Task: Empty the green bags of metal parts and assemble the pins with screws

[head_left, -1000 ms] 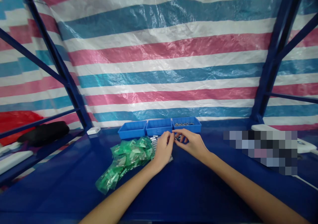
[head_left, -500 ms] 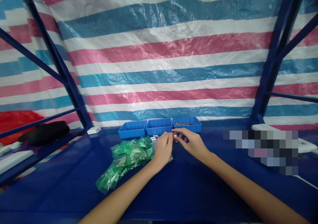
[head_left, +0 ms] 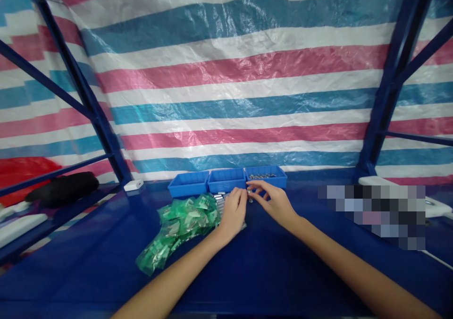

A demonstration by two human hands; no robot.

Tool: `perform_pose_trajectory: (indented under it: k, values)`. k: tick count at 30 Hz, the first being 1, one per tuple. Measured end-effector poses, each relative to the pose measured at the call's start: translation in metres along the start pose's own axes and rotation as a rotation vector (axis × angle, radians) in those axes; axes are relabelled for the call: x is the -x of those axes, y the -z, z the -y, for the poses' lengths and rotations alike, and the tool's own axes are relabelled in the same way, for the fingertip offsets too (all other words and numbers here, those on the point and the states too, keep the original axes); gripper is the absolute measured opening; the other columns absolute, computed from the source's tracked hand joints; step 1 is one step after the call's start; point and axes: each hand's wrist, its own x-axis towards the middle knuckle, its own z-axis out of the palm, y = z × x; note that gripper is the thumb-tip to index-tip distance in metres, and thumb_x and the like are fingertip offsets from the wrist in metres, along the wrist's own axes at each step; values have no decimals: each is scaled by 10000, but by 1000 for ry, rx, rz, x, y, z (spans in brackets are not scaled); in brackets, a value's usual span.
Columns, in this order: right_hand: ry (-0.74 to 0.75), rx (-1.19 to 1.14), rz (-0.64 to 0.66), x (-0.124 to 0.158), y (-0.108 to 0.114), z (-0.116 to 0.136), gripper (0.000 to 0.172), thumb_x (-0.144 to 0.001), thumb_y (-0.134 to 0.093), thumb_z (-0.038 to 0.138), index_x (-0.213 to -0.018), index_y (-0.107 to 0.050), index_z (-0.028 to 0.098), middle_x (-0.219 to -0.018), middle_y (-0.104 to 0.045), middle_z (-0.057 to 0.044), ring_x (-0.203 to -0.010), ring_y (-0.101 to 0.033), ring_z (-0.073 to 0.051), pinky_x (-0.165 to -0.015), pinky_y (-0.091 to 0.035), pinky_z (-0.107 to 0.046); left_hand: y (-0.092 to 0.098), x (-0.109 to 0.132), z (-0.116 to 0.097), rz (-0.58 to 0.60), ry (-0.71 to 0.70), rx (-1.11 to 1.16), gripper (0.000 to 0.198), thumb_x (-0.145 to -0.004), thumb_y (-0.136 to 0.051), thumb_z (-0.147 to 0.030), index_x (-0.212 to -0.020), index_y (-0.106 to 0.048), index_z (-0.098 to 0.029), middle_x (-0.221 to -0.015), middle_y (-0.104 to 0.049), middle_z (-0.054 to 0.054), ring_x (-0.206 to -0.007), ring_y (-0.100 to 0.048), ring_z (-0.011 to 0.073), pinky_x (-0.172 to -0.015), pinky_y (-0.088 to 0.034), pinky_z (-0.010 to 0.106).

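My left hand (head_left: 234, 211) rests over a group of shiny metal cylinders (head_left: 220, 199), its fingers pressed together and the tips close to my right hand. What those fingers hold, if anything, is hidden. My right hand (head_left: 278, 205) pinches a small metal part (head_left: 249, 194) between thumb and forefinger, right beside the left fingertips. The part is too small to name more exactly. To the left of my left hand lies a heap of green plastic packets (head_left: 187, 222) with printed labels, spilling toward the front of the table.
Behind the hands stand a blue left bin (head_left: 189, 190), a blue middle bin (head_left: 226, 186) and a blue right bin (head_left: 269, 182) with small metal pieces (head_left: 262, 176). A white box (head_left: 133, 185) sits left on the blue table (head_left: 276, 276). A blurred-out patch (head_left: 382, 213) lies right.
The small metal part at my right fingertips has turned or shifted slightly, and more of it shows below them. My left hand has barely moved.
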Motion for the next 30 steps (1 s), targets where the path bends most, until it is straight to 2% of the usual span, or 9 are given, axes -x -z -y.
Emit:
perform_pose_trajectory:
  k: [13,18,25,30]
  values:
    - [-26,19,-19,0,2,-4,265,-825,-537,237,-1085,-573,280,-969,-689,3,-783,-664,-133,-564,-502,-203,0,2,-3,-6,4,21,311,-922,-271,-315,-773,-511,-186,-809,-512,18,-825,-489,159,-781,-362,301]
    - [-33,8,-6,1,1,-4,254,-838,-519,246,-1083,-571,284,-958,-694,7,-831,-662,-137,-589,-506,-206,1,1,-3,9,-6,4,360,-924,-266,-320,-712,-521,-181,-776,-501,14,-809,-496,152,-762,-361,288]
    - [-43,13,6,2,1,0,250,-833,-527,249,-1074,-580,287,-935,-692,14,-793,-653,-122,-585,-498,-200,-1,2,-1,26,-24,44,386,-926,-265,-340,-743,-564,-178,-809,-528,25,-834,-508,153,-766,-363,285]
    - [-12,31,-13,1,1,2,249,-817,-544,268,-1062,-593,266,-928,-682,1,-742,-640,-117,-564,-493,-197,0,2,-2,-1,1,40,358,-922,-260,-326,-741,-533,-182,-793,-519,21,-794,-499,151,-745,-373,284]
